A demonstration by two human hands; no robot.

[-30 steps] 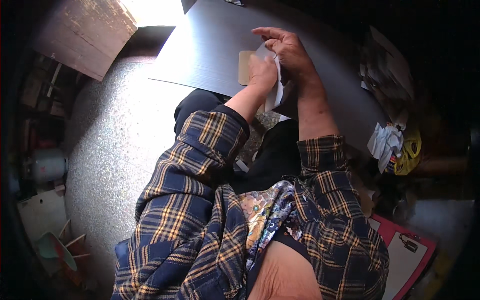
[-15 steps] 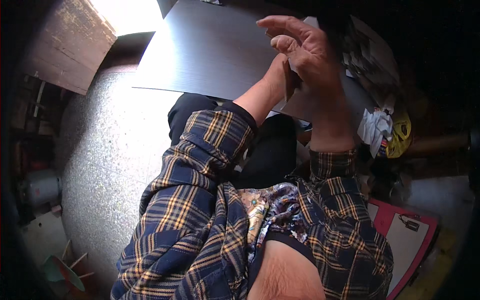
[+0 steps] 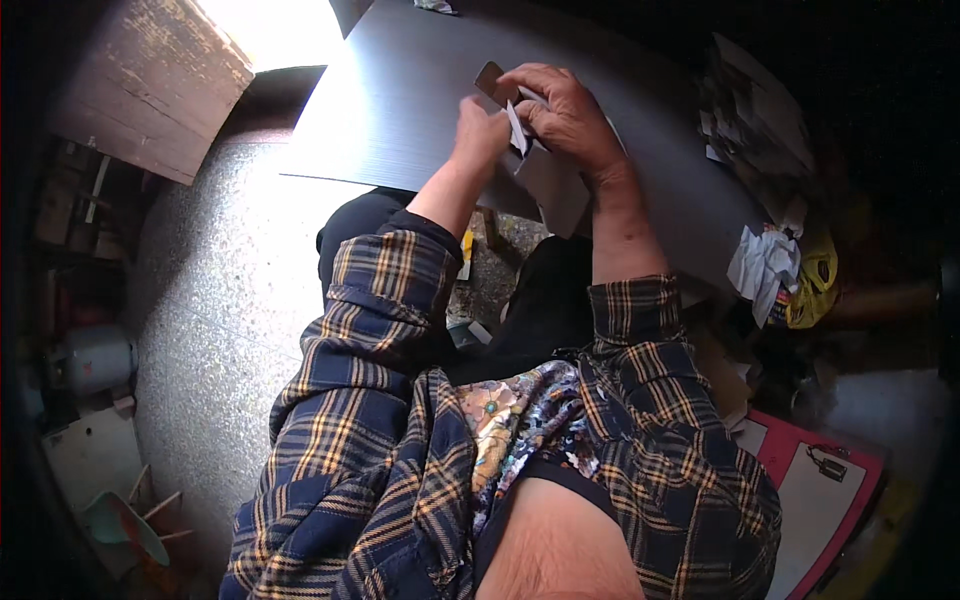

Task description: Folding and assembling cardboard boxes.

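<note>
A small grey-brown folding carton (image 3: 555, 190) is held above the near edge of the grey tabletop (image 3: 400, 100). Its flaps stand out at the upper end, one of them a pale flap (image 3: 517, 128) between my hands. My left hand (image 3: 480, 132) grips the carton's left side, its fingertips partly hidden behind the card. From the right, my right hand (image 3: 568, 115) closes its bent fingers and thumb around the upper flaps. The carton's lower part hangs tilted below my right hand.
A stack of flat card pieces (image 3: 755, 120) lies on the right of the table. Nearer are crumpled white paper (image 3: 765, 265) and a yellow plastic bag (image 3: 815, 285). A worn wooden cabinet (image 3: 150, 85) stands at far left, a pink-edged board (image 3: 800, 485) at lower right.
My right hand has swung down and left, turning from palm showing to back showing. My left hand has moved left and now shows beside the carton, whose flaps have come into view.
</note>
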